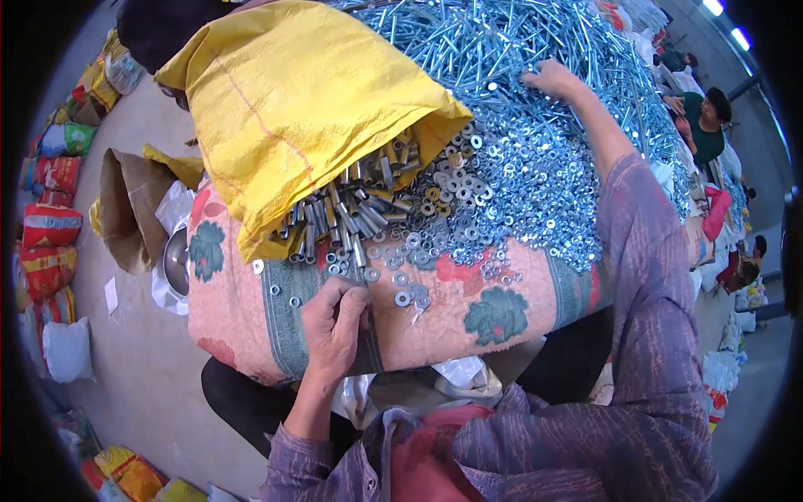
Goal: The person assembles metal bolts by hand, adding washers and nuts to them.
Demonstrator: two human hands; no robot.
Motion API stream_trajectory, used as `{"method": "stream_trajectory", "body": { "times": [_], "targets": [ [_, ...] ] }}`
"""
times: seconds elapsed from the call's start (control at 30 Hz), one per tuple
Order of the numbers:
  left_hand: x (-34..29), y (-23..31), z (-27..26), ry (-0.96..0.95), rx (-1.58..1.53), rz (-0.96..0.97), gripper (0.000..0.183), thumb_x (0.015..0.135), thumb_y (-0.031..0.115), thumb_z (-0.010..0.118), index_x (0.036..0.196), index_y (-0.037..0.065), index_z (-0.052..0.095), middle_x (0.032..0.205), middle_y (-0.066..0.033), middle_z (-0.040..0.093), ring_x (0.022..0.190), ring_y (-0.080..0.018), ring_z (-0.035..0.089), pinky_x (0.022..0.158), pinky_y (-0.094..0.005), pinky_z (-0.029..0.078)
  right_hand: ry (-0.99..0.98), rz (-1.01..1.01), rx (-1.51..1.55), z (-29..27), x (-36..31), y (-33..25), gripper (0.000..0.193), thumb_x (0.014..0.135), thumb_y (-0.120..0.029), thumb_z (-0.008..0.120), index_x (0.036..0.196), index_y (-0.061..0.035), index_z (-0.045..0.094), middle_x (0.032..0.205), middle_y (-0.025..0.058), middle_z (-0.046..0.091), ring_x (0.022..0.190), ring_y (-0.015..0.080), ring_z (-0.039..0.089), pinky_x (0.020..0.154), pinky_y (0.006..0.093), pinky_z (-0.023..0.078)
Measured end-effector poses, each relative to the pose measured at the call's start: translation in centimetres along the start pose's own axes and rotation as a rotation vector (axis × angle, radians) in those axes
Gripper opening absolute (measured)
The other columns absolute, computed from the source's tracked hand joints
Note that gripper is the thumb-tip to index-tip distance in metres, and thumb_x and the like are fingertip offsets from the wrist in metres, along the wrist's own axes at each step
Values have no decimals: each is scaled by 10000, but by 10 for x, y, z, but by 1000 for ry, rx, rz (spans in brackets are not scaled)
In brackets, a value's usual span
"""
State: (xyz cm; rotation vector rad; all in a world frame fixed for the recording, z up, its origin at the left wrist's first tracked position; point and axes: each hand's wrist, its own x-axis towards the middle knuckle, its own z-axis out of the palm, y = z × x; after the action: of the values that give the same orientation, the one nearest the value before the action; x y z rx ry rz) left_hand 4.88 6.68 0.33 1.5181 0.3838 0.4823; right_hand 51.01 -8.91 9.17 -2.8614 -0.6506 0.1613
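Bolts (519,50) are lying heaped at counter's far side w/ right hand (552,79) reaching in, grip loosely curled, while left hand (333,322) is pinching sthg small near washers (502,192); better picking singly.

Left hand (333,325) curled; right hand (552,79) outstretched.

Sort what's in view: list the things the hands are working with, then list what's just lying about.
In hand:
left hand by washers
right hand in long bolts
metal sleeves spilling from yellow sack
floral cloth

Lying about:
filled bags
brown sack
metal bowl
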Motion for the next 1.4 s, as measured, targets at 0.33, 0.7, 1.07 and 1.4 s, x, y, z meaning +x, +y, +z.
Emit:
{"method": "stream_trajectory", "body": {
  "times": [0.33,0.7,1.07,1.4],
  "targets": [
    [-5,-6,-1,-22,8,72,240,908,149,555,714,12,517,603,-11,481,493,-69,448,455,-231,360,-108,167,-536,-10,-20,-51,360,764,-172,525,1070,-3,614,1052,151,643,866,320,652,819,422,502],
    [-4,-6,-5,-37,96,83,215,885,137,581,724,3,531,619,-44,483,524,-114,462,490,-253,374,-121,142,-331,-29,-30,-14,438,653,-133,649,1045,56,596,906,234,644,774,287,664,673,408,532],
    [-4,-9,-3,-37,88,67,214,878,155,586,745,-8,546,625,-70,483,539,-146,455,512,-274,383,-183,106,-760,16,34,23,346,736,-114,612,1070,-28,621,1186,159,576,1065,338,571,876,440,470],
    [-4,-8,-2,-7,35,37,236,875,165,595,733,-14,537,597,-67,459,534,-130,437,503,-272,377,-195,-45,-564,-13,-32,19,432,857,-97,426,1267,6,335,1111,308,548,1016,419,563,847,477,450]
  ]
}}
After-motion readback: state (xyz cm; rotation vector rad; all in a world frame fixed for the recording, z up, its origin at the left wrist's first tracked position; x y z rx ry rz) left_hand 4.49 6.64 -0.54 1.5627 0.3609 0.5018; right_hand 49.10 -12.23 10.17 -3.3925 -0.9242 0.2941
